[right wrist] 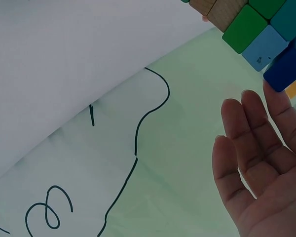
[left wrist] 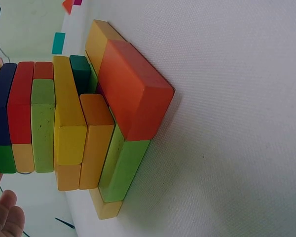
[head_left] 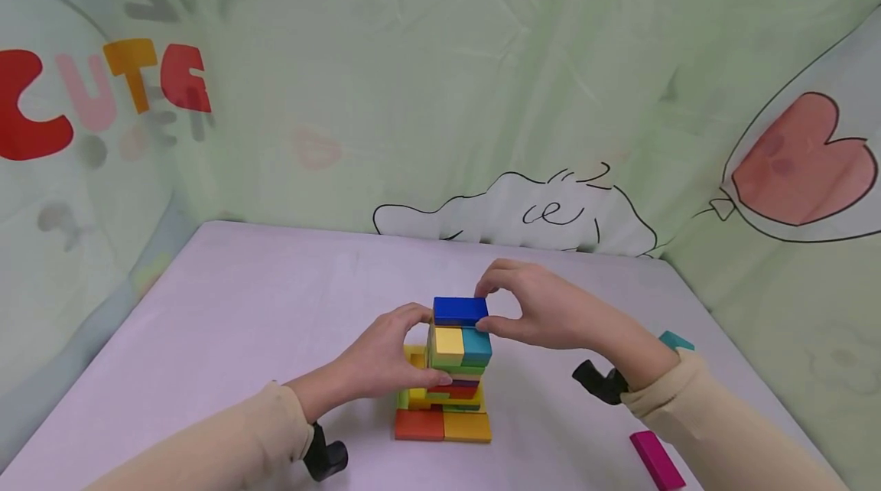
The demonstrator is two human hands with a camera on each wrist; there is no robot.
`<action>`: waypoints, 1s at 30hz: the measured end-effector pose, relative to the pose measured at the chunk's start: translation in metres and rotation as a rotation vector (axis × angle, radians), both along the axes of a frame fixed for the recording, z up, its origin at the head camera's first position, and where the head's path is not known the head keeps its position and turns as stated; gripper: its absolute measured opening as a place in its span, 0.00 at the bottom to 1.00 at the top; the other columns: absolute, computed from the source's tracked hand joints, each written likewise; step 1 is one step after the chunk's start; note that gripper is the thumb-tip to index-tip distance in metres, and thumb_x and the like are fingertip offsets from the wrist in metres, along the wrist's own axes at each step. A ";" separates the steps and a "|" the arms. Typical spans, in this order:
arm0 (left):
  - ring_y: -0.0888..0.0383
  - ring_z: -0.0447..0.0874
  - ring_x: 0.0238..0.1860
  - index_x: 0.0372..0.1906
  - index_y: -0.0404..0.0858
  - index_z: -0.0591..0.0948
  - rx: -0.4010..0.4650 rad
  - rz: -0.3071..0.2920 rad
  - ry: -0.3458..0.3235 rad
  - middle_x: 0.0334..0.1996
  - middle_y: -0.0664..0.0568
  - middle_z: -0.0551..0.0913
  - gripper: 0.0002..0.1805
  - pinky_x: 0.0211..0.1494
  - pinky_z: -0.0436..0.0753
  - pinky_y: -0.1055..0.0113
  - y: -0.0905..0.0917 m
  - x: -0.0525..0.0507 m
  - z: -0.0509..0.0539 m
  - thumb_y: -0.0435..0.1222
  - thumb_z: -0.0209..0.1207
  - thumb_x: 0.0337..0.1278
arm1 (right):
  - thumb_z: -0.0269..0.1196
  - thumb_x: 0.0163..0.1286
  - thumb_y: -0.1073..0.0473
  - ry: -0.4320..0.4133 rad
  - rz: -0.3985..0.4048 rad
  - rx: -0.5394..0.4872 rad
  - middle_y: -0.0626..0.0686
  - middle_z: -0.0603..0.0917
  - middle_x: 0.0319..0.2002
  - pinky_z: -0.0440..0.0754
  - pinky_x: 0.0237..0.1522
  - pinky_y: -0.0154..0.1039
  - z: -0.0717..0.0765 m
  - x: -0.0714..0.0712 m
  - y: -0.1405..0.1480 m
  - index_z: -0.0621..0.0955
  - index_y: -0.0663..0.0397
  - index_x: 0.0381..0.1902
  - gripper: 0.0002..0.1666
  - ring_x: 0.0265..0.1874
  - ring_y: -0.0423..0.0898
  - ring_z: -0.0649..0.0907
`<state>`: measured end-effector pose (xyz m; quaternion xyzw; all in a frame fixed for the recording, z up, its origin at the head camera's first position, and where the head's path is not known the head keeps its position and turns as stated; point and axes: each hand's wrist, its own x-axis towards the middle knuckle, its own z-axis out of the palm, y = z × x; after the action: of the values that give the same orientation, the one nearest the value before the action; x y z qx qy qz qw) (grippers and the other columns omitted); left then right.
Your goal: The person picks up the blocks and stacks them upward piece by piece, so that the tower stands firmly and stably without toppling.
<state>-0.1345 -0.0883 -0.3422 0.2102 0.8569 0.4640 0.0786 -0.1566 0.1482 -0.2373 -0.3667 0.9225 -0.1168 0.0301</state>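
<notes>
A tower of coloured wooden blocks [head_left: 449, 349] stands on the table, wider at its base, where a red-orange block [left wrist: 135, 89] and a green block [left wrist: 126, 170] lie. On top sits a dark blue block [head_left: 460, 310], slightly turned against the light blue block [right wrist: 265, 48] below it in the right wrist view. My right hand [head_left: 544, 306] pinches the blue block's right end between thumb and index finger; the other fingers are spread. My left hand [head_left: 385, 353] holds the tower from the left, thumb across the front, fingers near the top and partly hidden behind.
A magenta block [head_left: 657, 460] lies on the table at the right, by the sleeve. Farther back, a teal block [head_left: 677, 340] is partly covered by the right forearm. Printed cloth walls [head_left: 413, 93] surround the lilac tabletop [head_left: 275, 284].
</notes>
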 end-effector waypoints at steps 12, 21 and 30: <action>0.46 0.71 0.71 0.64 0.43 0.77 -0.004 0.007 0.002 0.63 0.51 0.79 0.36 0.70 0.73 0.35 0.000 0.001 0.000 0.45 0.77 0.48 | 0.71 0.67 0.49 -0.014 0.010 -0.007 0.49 0.85 0.50 0.88 0.50 0.44 0.000 0.001 0.001 0.85 0.52 0.49 0.18 0.52 0.49 0.84; 0.46 0.72 0.71 0.64 0.43 0.77 -0.006 0.007 0.007 0.63 0.51 0.79 0.36 0.70 0.73 0.35 0.000 0.001 -0.001 0.45 0.77 0.48 | 0.70 0.68 0.48 -0.029 0.000 -0.016 0.49 0.85 0.51 0.88 0.52 0.46 0.001 0.001 0.003 0.84 0.52 0.52 0.20 0.52 0.49 0.84; 0.46 0.72 0.70 0.64 0.43 0.77 -0.023 0.010 0.019 0.64 0.50 0.79 0.36 0.70 0.75 0.37 0.001 0.001 -0.001 0.45 0.77 0.48 | 0.63 0.75 0.49 0.006 -0.081 -0.097 0.49 0.85 0.54 0.86 0.53 0.50 -0.002 0.013 0.037 0.80 0.52 0.60 0.21 0.54 0.48 0.83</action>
<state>-0.1338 -0.0868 -0.3432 0.2092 0.8641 0.4524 0.0702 -0.1441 0.1854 -0.2398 -0.3304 0.9299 -0.1613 0.0049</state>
